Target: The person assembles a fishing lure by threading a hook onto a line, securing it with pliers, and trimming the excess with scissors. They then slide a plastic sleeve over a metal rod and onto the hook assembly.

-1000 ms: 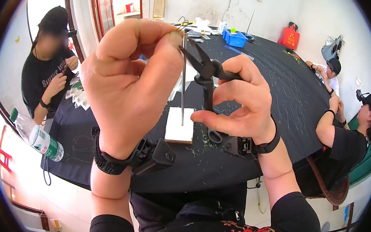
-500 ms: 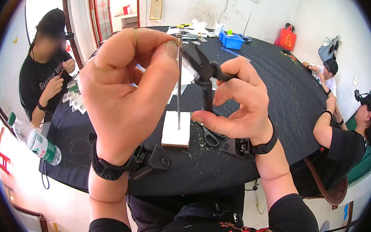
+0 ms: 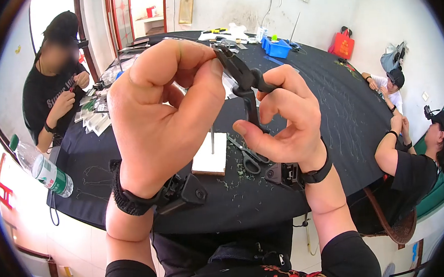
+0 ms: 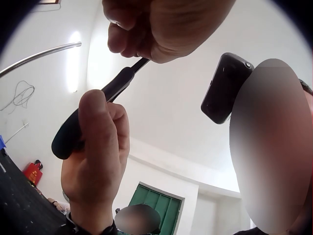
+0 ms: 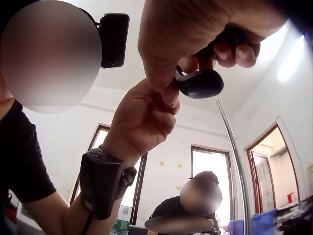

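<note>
At far left a water bottle [image 3: 55,174] stood on a black table [image 3: 345,146]; the left hand [image 3: 167,111], fingers bent, met the tips of raised black pliers [image 3: 247,80], its hold unclear; a metal rod [image 3: 212,140] showed over a white block [image 3: 204,163], scissors [image 3: 247,155] beside; the right hand [image 3: 289,114] gripped the pliers' spread handles
</note>
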Demonstrator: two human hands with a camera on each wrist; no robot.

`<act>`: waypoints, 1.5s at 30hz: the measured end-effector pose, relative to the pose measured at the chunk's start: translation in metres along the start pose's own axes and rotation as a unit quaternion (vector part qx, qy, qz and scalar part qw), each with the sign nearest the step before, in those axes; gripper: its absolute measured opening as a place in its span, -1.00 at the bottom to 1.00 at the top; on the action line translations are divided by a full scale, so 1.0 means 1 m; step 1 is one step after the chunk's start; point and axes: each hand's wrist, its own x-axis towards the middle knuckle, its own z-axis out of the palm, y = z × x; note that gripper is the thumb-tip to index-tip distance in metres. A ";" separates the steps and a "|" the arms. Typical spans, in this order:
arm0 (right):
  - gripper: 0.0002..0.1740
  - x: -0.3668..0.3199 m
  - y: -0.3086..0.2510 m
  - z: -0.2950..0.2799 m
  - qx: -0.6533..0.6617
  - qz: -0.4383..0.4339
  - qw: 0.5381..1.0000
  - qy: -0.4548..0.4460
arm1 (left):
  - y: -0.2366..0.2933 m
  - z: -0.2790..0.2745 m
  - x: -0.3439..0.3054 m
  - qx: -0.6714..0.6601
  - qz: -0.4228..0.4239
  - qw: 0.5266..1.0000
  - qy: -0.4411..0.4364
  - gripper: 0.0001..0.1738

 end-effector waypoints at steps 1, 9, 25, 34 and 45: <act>-0.68 0.000 0.000 0.001 0.002 0.004 1.000 0.006 | 0.000 0.000 0.000 0.004 0.009 1.000 0.005 -0.93; -0.70 0.001 -0.003 0.000 -0.017 -0.006 1.000 0.024 | 0.002 -0.005 0.003 0.011 0.014 1.000 -0.004 -0.92; -0.68 -0.003 -0.005 -0.007 -0.119 -0.154 0.981 -0.006 | -0.001 -0.004 0.008 0.047 -0.026 0.995 0.084 -0.88; -0.70 0.001 0.000 0.001 0.024 -0.029 0.999 -0.008 | -0.007 -0.004 0.005 -0.055 0.052 0.993 0.087 -0.88; -0.64 0.000 0.002 -0.002 0.010 -0.013 1.000 -0.008 | -0.001 -0.002 0.002 -0.001 0.048 0.999 0.016 -0.88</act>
